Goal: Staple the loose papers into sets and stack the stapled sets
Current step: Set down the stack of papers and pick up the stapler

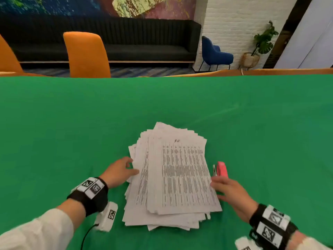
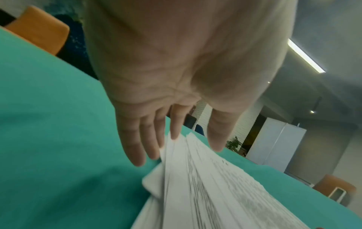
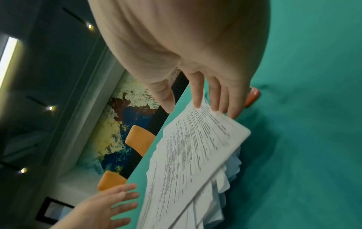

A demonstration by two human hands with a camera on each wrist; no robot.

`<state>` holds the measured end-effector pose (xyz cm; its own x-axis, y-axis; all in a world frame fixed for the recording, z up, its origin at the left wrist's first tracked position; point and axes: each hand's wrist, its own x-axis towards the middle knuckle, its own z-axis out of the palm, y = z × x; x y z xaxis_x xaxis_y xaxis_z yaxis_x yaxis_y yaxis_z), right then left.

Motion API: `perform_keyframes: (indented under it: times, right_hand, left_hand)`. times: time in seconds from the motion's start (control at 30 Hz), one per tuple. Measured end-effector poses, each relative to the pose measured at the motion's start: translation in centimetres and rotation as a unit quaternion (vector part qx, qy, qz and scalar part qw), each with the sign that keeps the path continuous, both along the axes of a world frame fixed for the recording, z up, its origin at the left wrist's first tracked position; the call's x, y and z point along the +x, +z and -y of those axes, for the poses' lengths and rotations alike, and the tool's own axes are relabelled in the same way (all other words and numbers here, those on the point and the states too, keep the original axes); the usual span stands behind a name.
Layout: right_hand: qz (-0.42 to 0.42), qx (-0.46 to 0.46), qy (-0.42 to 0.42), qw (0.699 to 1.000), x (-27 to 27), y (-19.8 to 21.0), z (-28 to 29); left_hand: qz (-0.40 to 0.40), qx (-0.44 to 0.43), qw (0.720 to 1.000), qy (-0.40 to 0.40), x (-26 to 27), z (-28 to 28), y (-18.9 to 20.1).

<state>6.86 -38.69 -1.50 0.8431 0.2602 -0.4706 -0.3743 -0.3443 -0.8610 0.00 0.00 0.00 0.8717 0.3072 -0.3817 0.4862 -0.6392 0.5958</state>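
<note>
Both wrists sit closest to the camera, so going left to right: the left hand (image 1: 119, 172) is at the left edge of the paper pile (image 1: 173, 177), its fingers (image 2: 135, 148) spread fairly wide and mostly straight, tips touching or just about touching the fanned edges of the sheets. Not gripping anything as far as I can see.

Middle of the green worktop (image 1: 72, 123) is that one big messy pile of printed pages, all skewed and fanned out. I don't see any stapled set or a second stack anywhere, so I'd say the job has basically not started: everything still needs sorting, stapling and stacking.

Just right of the pile is the pink stapler (image 1: 222, 169), lying on the cloth, nobody touching it.

Then the right hand (image 1: 232, 193) at the pile's right edge, near the stapler but apart from it. Its fingers (image 3: 197, 93) are also loosely open, tips resting on the edge of the top sheets, holding nothing. Looks like squaring up or peeling off the first few pages, but that's my guess.
</note>
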Motion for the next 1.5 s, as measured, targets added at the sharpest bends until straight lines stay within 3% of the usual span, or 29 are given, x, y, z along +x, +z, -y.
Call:
perform_keyframes:
  times: [0.27, 0.43, 0.6, 0.87, 0.97, 1.23, 1.4, 1.5]
  right_hand:
    - [0.015, 0.083, -0.023, 0.996, -0.9, -3.2, -2.2]
    - [0.047, 0.091, -0.046, 0.994, -2.6, -2.5, -2.7]
    - [0.075, 0.047, -0.054, 0.995, -2.6, -1.9, -2.9]
    - [0.076, -0.003, -0.036, 0.996, -1.8, -1.4, -4.6]
    - [0.083, 0.016, -0.031, 0.996, -1.5, -0.9, -4.6]
    - [-0.023, 0.080, -0.063, 0.995, 0.4, 0.5, -5.0]
    - [-0.127, 0.075, 0.034, 0.989, 1.6, -1.5, -4.8]
    - [-0.113, 0.064, 0.040, 0.991, 1.9, -2.0, -4.5]
  left_hand:
    - [0.079, -0.103, 0.986, 0.110, -1.2, 2.5, -4.1]
    - [0.096, -0.191, 0.960, 0.180, -3.7, 4.7, -3.6]
    - [0.097, -0.281, 0.940, 0.167, -3.7, 4.6, -4.0]
    - [0.063, -0.246, 0.962, 0.100, -2.6, 5.5, -3.5]
    - [0.069, -0.285, 0.953, 0.080, -2.2, 4.6, -3.1]
    - [0.050, -0.502, 0.855, 0.123, -0.9, 4.2, -3.3]
    - [0.015, -0.476, 0.872, 0.112, -0.5, 4.8, -3.8]
    - [0.006, -0.462, 0.880, 0.111, -0.6, 5.3, -4.2]
